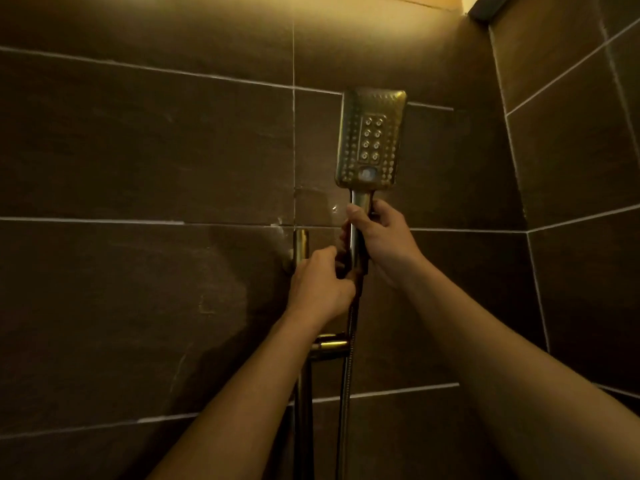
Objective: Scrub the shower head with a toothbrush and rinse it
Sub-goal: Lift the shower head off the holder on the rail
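Note:
A rectangular metal shower head [370,140] stands upright against the dark tiled wall, its nozzle face turned toward me. My right hand [384,244] is wrapped around its handle just below the head. My left hand [320,285] grips the lower end of the handle, where the holder and hose join; the fingers hide that joint. The metal hose [348,375] hangs straight down from there. No toothbrush is in view.
A vertical slide rail [302,393] with a bracket [329,346] runs down the wall just left of the hose. Dark tiles with pale grout lines cover the wall, and a corner with a second wall lies to the right [526,230].

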{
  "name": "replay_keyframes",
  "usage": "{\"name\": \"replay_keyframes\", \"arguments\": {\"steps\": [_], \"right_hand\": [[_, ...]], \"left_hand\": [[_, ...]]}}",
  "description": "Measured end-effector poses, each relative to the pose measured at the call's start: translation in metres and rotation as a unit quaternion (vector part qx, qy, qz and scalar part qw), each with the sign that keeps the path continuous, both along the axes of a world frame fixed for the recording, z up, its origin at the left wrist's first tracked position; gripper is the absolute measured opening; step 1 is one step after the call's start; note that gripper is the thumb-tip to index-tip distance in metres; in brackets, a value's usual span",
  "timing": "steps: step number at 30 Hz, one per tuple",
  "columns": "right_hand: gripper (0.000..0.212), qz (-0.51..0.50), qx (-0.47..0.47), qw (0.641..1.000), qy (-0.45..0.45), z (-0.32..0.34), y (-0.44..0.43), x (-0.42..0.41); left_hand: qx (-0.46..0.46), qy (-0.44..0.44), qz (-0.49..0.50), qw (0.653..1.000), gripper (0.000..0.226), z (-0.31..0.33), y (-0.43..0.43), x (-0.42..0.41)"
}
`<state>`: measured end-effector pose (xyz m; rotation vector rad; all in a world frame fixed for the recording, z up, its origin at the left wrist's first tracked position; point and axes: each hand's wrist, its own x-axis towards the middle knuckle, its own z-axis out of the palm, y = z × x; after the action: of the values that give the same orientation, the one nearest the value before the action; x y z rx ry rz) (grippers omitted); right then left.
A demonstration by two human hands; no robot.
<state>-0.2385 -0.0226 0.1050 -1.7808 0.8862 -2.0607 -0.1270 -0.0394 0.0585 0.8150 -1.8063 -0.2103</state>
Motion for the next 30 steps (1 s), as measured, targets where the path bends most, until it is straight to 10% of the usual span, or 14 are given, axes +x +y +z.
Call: {"name": "replay_keyframes", "arguments": {"steps": [6, 11, 24, 30], "right_hand": [[0.013, -0.017, -0.019, 1.000, -0.016, 0.017, 0.039, -0.039], [0.013, -0.037, 0.002, 0.997, -0.072, -0.032, 0.068, -0.064], [0.023, -0.169, 0.184, 0.966, -0.075, -0.258, 0.125, -0.047], [0.033, -0.031, 0.307, 0.932, -0.188, -0.324, 0.159, -0.019]], "left_hand": [[0.047, 0.007, -0.142, 0.989, 0.016, 0.004, 0.031, -0.043], [0.231, 0.107, -0.312, 0.915, 0.011, -0.062, 0.065, -0.091], [0.522, 0.111, -0.240, 0.811, 0.013, -0.259, 0.144, -0.088], [0.621, 0.007, -0.288, 0.729, 0.012, -0.336, 0.165, -0.043]]}}
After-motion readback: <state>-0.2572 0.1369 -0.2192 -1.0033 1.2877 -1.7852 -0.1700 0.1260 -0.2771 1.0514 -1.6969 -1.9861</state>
